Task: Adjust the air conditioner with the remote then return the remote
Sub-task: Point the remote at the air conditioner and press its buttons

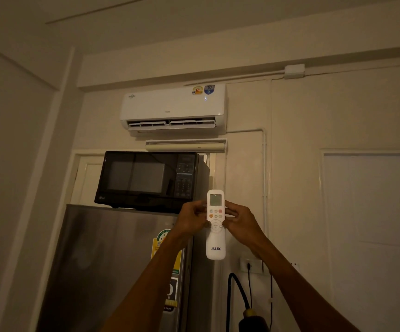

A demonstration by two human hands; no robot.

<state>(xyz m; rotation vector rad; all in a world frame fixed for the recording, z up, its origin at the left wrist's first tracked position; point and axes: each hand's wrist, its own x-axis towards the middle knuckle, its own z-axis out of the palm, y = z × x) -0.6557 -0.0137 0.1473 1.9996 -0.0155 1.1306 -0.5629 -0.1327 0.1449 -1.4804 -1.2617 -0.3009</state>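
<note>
A white AUX remote [215,245] stands upright in front of me, its small screen at the top and coloured buttons below. My left hand [190,220] grips its left edge and my right hand [238,220] grips its right edge, both at the button area. High on the wall hangs the white air conditioner [172,106], its louvre open at the bottom and a digit lit on its front. The remote points up toward it from well below.
A black microwave [151,179] sits on a steel fridge [112,264] left of the remote. A rolled blind [185,145] hangs under the air conditioner. A wall socket [251,265] with cables is below my right hand; a dark object [253,319] is at the bottom edge.
</note>
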